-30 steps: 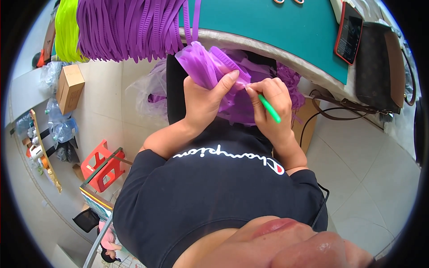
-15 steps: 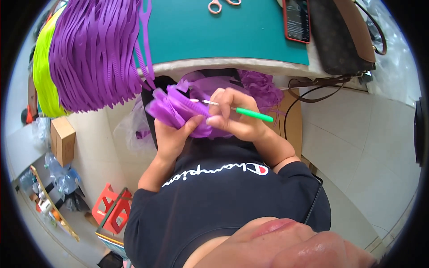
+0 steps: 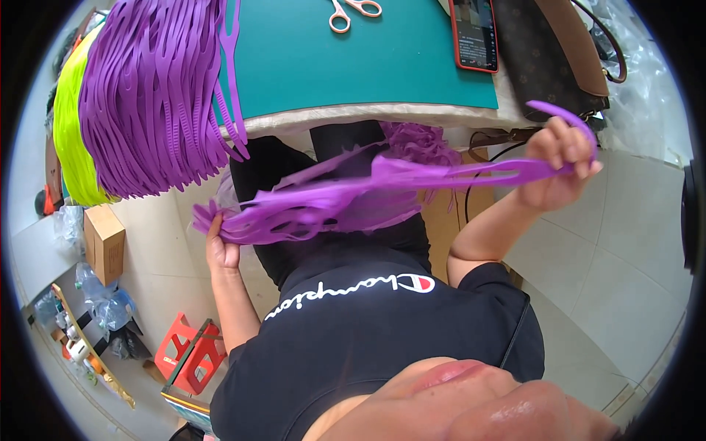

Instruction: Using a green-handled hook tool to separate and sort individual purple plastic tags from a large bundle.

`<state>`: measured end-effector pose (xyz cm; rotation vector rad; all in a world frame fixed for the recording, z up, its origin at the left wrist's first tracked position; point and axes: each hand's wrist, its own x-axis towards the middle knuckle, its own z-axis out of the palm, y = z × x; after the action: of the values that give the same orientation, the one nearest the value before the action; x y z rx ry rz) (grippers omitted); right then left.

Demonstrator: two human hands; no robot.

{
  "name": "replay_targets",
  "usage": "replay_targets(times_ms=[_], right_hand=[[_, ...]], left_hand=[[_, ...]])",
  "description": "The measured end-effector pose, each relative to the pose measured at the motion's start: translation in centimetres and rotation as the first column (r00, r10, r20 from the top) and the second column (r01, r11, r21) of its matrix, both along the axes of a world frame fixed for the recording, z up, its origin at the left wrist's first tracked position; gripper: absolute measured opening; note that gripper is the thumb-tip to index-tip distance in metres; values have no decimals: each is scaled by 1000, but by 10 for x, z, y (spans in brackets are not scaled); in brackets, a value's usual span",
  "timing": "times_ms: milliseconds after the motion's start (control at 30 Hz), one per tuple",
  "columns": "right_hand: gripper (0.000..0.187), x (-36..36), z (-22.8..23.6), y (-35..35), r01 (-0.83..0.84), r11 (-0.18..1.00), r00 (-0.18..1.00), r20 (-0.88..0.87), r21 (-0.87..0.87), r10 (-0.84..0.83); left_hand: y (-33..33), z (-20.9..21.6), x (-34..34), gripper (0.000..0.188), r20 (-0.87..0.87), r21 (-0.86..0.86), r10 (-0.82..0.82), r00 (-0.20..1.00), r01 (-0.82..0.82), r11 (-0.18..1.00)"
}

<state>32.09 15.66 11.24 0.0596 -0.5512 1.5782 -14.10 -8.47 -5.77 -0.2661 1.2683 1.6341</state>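
My left hand (image 3: pixel 223 250) is closed around the end of a bundle of purple rubber straps (image 3: pixel 283 220), which stretches over my lap. My right hand (image 3: pixel 559 163) is raised out to the right, fingers wrapped around one end of a purple strap (image 3: pixel 471 173) with a long slit. That strap runs taut and slightly blurred back to the bundle, its tip curling above my fingers. No green-handled tool shows now. A large hank of purple straps (image 3: pixel 151 103) hangs over the table's left front edge, with neon-yellow straps (image 3: pixel 68 125) beside it.
On the green mat (image 3: pixel 353 73) lie pink-handled scissors (image 3: pixel 340 20). A phone in a red case (image 3: pixel 474 37) and a brown handbag (image 3: pixel 555 66) are at the right. Loose purple scraps (image 3: pixel 423 147) sit under the table edge. A cardboard box (image 3: pixel 104 242) and a red stool (image 3: pixel 190 354) stand left.
My hands have drawn far apart, the right going out right with a strap end, the left moving left with the bundle. The green-handled tool has gone from sight.
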Motion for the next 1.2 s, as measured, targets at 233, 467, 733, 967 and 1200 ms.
replay_targets(times_ms=[233, 467, 733, 967, 1200], right_hand=[[16, 44, 6, 43, 135, 989, 980, -141, -59, -142], [18, -20, 13, 30, 34, 959, 867, 469, 281, -168], [14, -60, 21, 29, -25, 934, 894, 426, 355, -138], [14, -42, 37, 28, -32, 932, 882, 449, 362, -144], [8, -41, 34, 31, -97, 919, 896, 436, 383, -87]], left_hand=[[-54, -93, -48, 25, 35, -204, 160, 986, -150, 967], [1, -35, 15, 45, -681, -308, -180, 710, -55, 950], [103, 106, 152, 18, -987, -155, -131, -91, 731, 665], [144, 81, 194, 32, -994, 107, 71, 81, 682, 724], [162, 106, 194, 30, -982, -19, 117, -150, 689, 725]])
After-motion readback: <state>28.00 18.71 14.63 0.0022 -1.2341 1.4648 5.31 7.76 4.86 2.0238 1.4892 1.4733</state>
